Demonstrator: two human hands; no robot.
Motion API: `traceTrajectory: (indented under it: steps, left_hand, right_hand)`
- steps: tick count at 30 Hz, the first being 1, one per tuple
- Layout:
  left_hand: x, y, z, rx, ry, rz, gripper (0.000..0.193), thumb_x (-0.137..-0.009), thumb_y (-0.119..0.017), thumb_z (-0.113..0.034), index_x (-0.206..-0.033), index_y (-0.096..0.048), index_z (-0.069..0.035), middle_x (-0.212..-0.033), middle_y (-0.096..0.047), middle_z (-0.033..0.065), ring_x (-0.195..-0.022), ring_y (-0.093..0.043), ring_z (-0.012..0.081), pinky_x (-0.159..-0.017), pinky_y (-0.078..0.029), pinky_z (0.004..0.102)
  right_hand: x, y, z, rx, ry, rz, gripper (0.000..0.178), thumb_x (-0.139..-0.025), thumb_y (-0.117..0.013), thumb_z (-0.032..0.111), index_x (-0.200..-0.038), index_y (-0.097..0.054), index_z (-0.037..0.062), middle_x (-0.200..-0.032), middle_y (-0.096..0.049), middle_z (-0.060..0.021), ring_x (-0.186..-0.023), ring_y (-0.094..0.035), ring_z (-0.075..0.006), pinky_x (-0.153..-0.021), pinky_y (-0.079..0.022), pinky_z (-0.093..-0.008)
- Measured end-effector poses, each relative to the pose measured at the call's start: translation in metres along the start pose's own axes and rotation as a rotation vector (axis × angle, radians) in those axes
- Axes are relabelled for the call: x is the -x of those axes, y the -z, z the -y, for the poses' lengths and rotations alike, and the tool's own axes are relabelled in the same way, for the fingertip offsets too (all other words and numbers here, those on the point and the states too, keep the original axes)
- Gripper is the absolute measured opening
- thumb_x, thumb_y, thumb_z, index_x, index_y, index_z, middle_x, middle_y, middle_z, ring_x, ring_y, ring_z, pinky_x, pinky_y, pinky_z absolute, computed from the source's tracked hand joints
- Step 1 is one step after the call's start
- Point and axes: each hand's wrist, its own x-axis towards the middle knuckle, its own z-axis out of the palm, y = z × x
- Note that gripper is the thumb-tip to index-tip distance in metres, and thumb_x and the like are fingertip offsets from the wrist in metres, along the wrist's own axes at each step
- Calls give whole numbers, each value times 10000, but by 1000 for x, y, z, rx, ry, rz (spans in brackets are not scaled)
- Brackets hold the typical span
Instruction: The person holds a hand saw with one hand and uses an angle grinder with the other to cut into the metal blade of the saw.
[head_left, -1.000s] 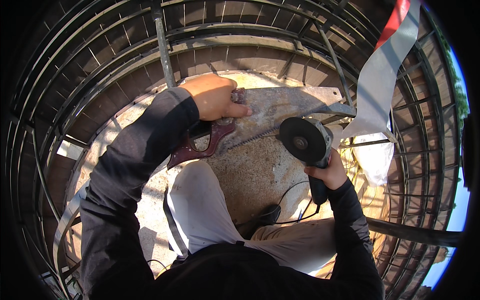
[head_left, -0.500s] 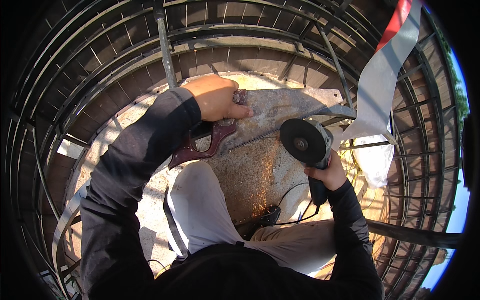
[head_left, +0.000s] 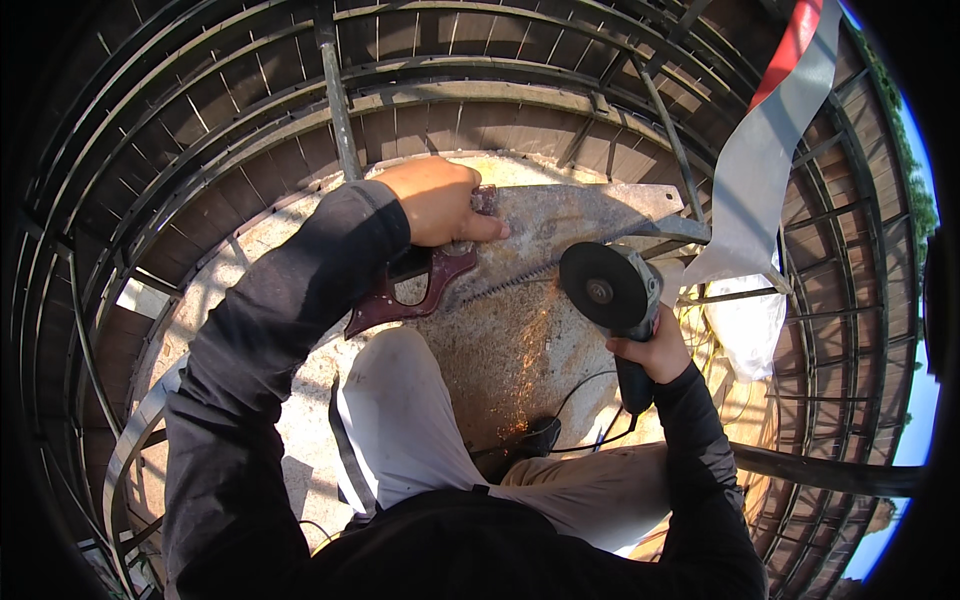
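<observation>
A hand saw (head_left: pixel 575 215) with a rusty, scratched blade and a dark red handle lies across the area before me, its toothed edge facing me. My left hand (head_left: pixel 440 200) is closed on its handle end, the thumb pressed on the blade. My right hand (head_left: pixel 655 347) grips an angle grinder (head_left: pixel 637 385) by its body. The grinder's black disc (head_left: pixel 603 287) is close to the saw's toothed edge, and orange sparks (head_left: pixel 530 350) stream from there down toward me. Whether the disc touches a tooth is hard to make out.
Dark metal bars and brown slats (head_left: pixel 430 125) curve around me. A wide grey metal strip (head_left: pixel 765 140) stands at the right, beside a white plastic bag (head_left: pixel 748 330). A black cord (head_left: pixel 590 447) trails from the grinder over the concrete floor (head_left: pixel 480 370). My knees are close below the saw.
The saw and my left hand sit slightly lower and further right in the picture. The disc has stayed nearly in place, nearer the handle along the teeth. Sparks continue.
</observation>
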Motion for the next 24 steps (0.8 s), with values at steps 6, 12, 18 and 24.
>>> traceTrajectory:
  steps: [6,12,18,24]
  left_hand:
    - [0,-1,1,5,-19,-10,715,-851,-713,-601,-1079,-684,77,-942,-693,306,-959,-680,447,-869,-527,466]
    - [0,-1,-2,5,-4,-20,692,-852,-717,-592,-1074,-686,63,-942,-697,298,-937,-685,444,-853,-532,468]
    - [-2,2,-2,-29,38,42,749,-854,-664,-668,-1135,-691,26,-1005,-708,269,-987,-692,414,-893,-532,480]
    - [0,-2,-1,-8,5,-31,659,-858,-716,-582,-1072,-691,41,-924,-697,288,-911,-694,431,-826,-539,468]
  right_hand:
    - [3,-3,7,-11,-2,-31,441,-704,-865,107,-1081,-653,16,-960,-715,-48,-865,-658,-158,-839,-529,-330]
    - [9,8,4,-55,-33,-14,463,-694,-858,93,-1101,-653,10,-956,-713,-49,-864,-654,-150,-837,-524,-321]
    - [8,6,2,-31,-25,-21,511,-689,-847,59,-1148,-631,2,-1002,-698,-49,-921,-639,-155,-873,-516,-323]
    - [3,4,-2,-45,-23,-15,542,-681,-873,118,-1154,-637,2,-1007,-710,-58,-930,-648,-167,-893,-510,-332]
